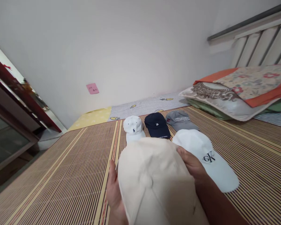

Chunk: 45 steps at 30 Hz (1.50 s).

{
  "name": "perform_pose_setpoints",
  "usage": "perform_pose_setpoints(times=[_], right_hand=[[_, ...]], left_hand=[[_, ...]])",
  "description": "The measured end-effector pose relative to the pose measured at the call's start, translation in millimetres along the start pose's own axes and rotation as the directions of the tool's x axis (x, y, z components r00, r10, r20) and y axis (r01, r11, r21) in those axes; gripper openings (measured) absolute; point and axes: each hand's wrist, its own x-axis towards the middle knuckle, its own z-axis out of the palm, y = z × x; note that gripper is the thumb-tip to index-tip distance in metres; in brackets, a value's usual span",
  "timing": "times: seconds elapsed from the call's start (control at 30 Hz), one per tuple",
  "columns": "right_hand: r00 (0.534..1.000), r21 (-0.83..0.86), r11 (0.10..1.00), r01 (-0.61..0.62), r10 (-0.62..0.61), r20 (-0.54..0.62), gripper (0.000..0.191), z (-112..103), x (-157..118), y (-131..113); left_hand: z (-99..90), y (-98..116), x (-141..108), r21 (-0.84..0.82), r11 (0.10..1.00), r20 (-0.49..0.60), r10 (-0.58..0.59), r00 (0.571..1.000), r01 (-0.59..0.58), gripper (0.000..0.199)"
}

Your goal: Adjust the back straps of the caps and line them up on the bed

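A cream cap (154, 178) fills the lower middle, its crown button facing up, held between both hands. My left hand (115, 190) is closed on its left edge, thumb up. On the right edge my right hand (192, 164) grips the same cap, with most of its fingers hidden beneath. Just right of that hand lies a white cap with black letters (201, 153). Beyond the cream cap sit a white cap with a small dark logo (133, 126), a navy cap (156, 125) and a grey cap (180, 121), side by side.
The caps lie on a striped bamboo mat (67, 165) over a bed. Pillows (224, 97) are stacked at the back right beside a headboard (262, 43). A pink note (92, 88) is on the wall. A glass-fronted cabinet (9, 140) stands left, and a person (28, 87) shows through the doorway.
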Motion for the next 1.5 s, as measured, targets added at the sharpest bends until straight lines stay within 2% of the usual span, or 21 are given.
perform_pose_setpoints(times=[0.07, 0.17, 0.23, 0.3, 0.47, 0.67, 0.8, 0.97, 1.17, 1.37, 1.5], right_hand=[[0.999, 0.100, 0.995, 0.002, 0.004, -0.052, 0.046, 4.1, 5.9, -2.3], [0.998, 0.165, 0.985, -0.045, 0.053, -0.044, 0.048, 8.2, 10.1, -8.1], [0.998, 0.154, 0.986, -0.056, 0.058, -0.006, 0.052, 9.5, 10.0, -11.1], [1.000, 0.136, 0.991, -0.017, 0.016, 0.007, 0.060, 10.2, 8.2, -11.6], [0.999, 0.092, 0.995, 0.039, -0.040, 0.017, 0.081, 12.8, 2.3, -6.5], [0.998, 0.115, 0.993, -0.041, 0.047, -0.048, 0.070, 8.8, 3.7, -6.2], [0.995, 0.131, 0.991, -0.017, 0.030, -0.097, 0.065, 4.3, 6.2, -6.1], [0.998, 0.129, 0.991, 0.016, -0.009, -0.056, 0.074, 9.6, 4.6, -6.2], [0.999, 0.124, 0.992, 0.021, -0.015, -0.053, 0.071, 16.0, 3.0, -10.0], [0.997, 0.152, 0.988, 0.029, -0.017, -0.081, 0.069, 10.0, 5.7, -7.5], [0.996, 0.175, 0.984, 0.000, 0.017, -0.093, 0.063, 3.8, 11.1, -2.4]], left_hand=[[0.0, 0.0, 2.2, -0.013, 0.999, 0.012, 0.034, 0.999, -0.034, 0.095], [4.9, -1.5, 8.7, -0.023, 0.995, 0.043, 0.095, 0.995, -0.095, 0.085], [8.9, -2.5, 12.9, -0.047, 0.991, 0.064, 0.128, 0.990, -0.125, 0.082], [11.3, -3.2, 15.5, -0.069, 0.988, 0.077, 0.144, 0.987, -0.139, 0.083], [12.5, -7.3, 16.6, -0.081, 0.991, 0.075, 0.114, 0.991, -0.108, 0.075], [6.9, -10.9, 17.0, -0.046, 0.996, 0.036, 0.079, 0.996, -0.077, 0.070], [-0.7, -11.2, 15.8, -0.047, 0.996, 0.008, 0.081, 0.997, -0.081, 0.071], [-4.5, -11.9, 11.6, -0.017, 0.997, 0.017, 0.077, 0.997, -0.077, 0.068], [-6.3, -12.5, 9.4, -0.014, 0.999, 0.024, 0.050, 0.998, -0.049, 0.073], [-7.6, -9.5, 11.7, -0.046, 0.993, -0.026, 0.112, 0.993, -0.113, 0.072], [-15.3, -7.0, 13.7, -0.049, 0.990, -0.058, 0.131, 0.990, -0.134, 0.069]])
